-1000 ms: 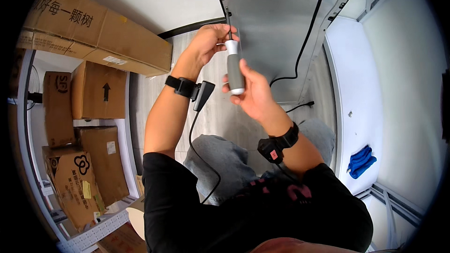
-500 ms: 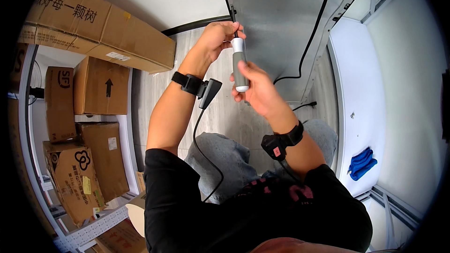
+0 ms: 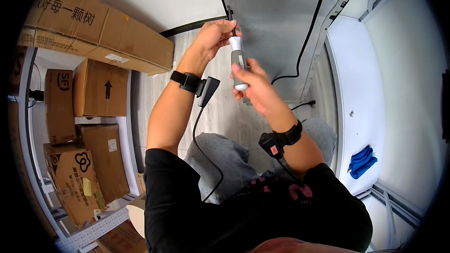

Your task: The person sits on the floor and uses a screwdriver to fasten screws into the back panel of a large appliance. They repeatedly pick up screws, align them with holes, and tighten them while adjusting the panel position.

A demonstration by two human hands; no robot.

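A screwdriver (image 3: 238,61) with a grey and white handle points away from me, its dark shaft reaching the left edge of a large metal panel (image 3: 272,33). My right hand (image 3: 253,82) is wrapped round the lower part of the handle. Higher up, my left hand (image 3: 216,35) pinches the shaft just above the handle's white collar. The tip lies close to the panel's edge, near small dark slots; whether it sits in a screw is too small to tell. Both wrists carry black straps with small devices.
Cardboard boxes (image 3: 101,86) fill a shelf at the left, with a long carton (image 3: 103,28) above them. A black cable (image 3: 307,42) hangs down the metal panel. On a white ledge at the right lies a blue cloth (image 3: 362,162). My knees are below my hands.
The screwdriver handle has turned a little, and my right hand's fingers have shifted round it. My left hand keeps its pinch on the shaft. The whole view has shifted slightly.
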